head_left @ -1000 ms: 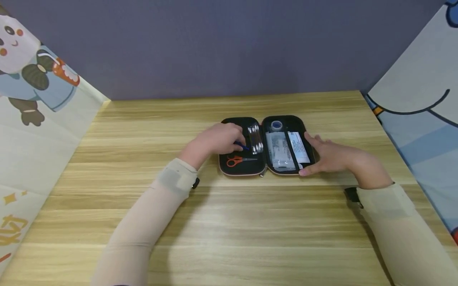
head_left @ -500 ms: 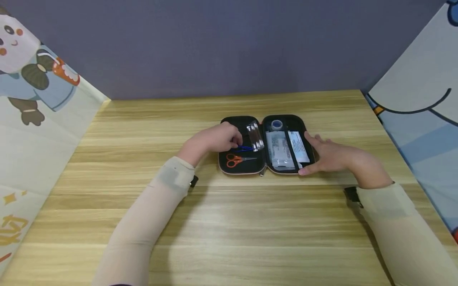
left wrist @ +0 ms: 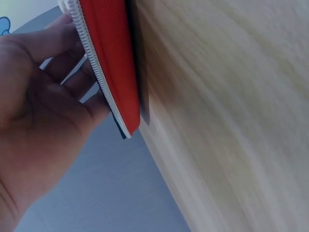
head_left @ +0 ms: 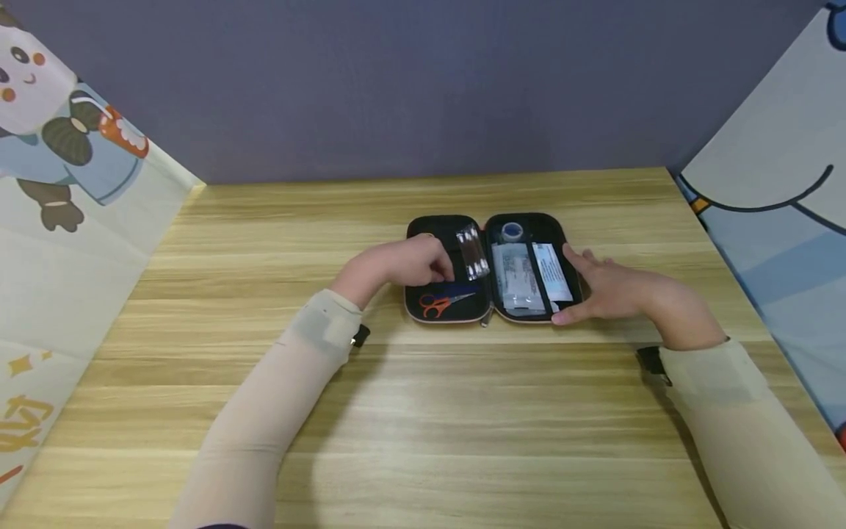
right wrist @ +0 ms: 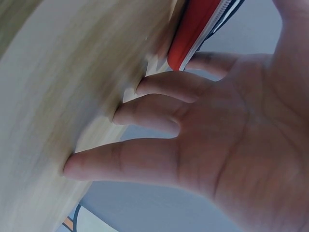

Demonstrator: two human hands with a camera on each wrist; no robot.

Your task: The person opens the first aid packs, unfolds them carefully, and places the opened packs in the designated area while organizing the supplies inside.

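Note:
An unzipped first-aid case (head_left: 485, 308), black inside and red outside, lies spread on the table. My left hand (head_left: 403, 262) reaches into its left half with fingers bent down; the fingertips' hold is hidden. Just below them shows a blurred dark blue tool (head_left: 457, 289), which looks like tweezers. Orange-handled scissors (head_left: 436, 305) lie beneath it, and a pack of cotton swabs (head_left: 472, 252) sits aslant near the hinge. My right hand (head_left: 617, 290) has its fingers spread at the case's right edge. In the right wrist view several fingertips rest on the table beside the red shell (right wrist: 193, 34).
The case's right half holds a tape roll (head_left: 512, 231), clear packets (head_left: 518, 275) and a white packet (head_left: 551, 272) under a strap. A wooden table (head_left: 423, 411) surrounds it, with a dark wall (head_left: 423, 88) behind and printed panels at both sides.
The blue tool has shifted slightly toward the scissors, which have tilted. My left hand drew back a little, then moved slightly forward and down. The swab pack tilted earlier. My right hand stays put.

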